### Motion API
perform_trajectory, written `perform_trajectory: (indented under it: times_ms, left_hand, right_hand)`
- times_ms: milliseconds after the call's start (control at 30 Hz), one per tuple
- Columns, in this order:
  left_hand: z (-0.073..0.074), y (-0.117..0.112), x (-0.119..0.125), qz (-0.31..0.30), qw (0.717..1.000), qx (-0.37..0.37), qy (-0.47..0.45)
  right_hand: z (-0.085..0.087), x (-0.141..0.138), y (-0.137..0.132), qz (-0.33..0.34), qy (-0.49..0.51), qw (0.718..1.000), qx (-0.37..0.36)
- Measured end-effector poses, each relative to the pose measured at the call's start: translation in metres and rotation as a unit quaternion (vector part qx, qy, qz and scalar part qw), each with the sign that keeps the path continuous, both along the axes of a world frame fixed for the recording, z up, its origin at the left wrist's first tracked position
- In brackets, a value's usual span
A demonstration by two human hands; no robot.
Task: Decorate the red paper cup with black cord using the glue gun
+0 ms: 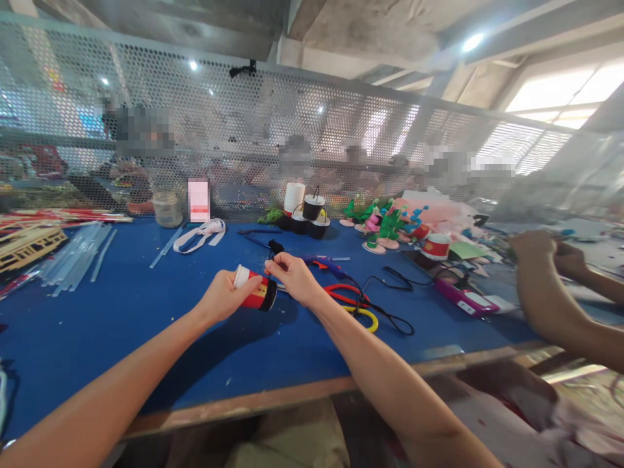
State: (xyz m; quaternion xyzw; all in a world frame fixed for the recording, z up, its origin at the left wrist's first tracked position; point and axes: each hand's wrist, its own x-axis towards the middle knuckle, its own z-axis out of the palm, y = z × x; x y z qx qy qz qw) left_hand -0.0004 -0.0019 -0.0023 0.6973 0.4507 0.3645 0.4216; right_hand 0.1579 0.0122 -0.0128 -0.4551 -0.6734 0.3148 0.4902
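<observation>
A small paper cup (254, 299), red with white and black ends and a gold marking, lies tilted sideways in my left hand (220, 297), which is closed around it above the table. Close to the cup's upper side, my right hand (294, 275) is closed in a pinch on a thin black strand, apparently a cord. A dark lump (275, 247) shows just above those fingertips; whether it belongs to the strand is unclear. Behind the right wrist lie a blue glue gun (331, 266) and red-handled scissors (344, 290), with a yellow handle loop (372, 320) nearby.
Black-and-white cups (312, 208) with cord handles stand at the back, beside green plant-like ornaments (390, 221). Clear sticks (80, 253) and a glass jar (168, 208) are at left. A co-worker's arms (541, 279) reach over the blue table (146, 364) near a purple tool (461, 297).
</observation>
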Motion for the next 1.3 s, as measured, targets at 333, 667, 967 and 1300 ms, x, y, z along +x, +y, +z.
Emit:
perform_trajectory:
  times_ms: [333, 667, 967, 1300]
  left_hand:
    - [-0.0029, 0.0007, -0.0019, -0.01, 1.0, 0.016, -0.018]
    - [-0.003, -0.001, -0.0043, -0.004, 0.999, 0.011, -0.049]
    - [-0.005, -0.0006, -0.0068, -0.008, 0.998, 0.01, -0.063]
    - [-0.0059, -0.0003, -0.0053, -0.013, 0.997, 0.002, -0.074]
  right_hand:
    - [-0.001, -0.0002, -0.0015, -0.006, -0.028, 0.999, -0.019]
    - [0.0044, -0.0049, -0.0053, 0.011, 0.036, 0.995, -0.089]
    - [0.0054, -0.0061, -0.0061, 0.04, 0.095, 0.982, -0.158]
    - [0.0024, -0.0059, -0.0039, 0.053, 0.121, 0.974, -0.182]
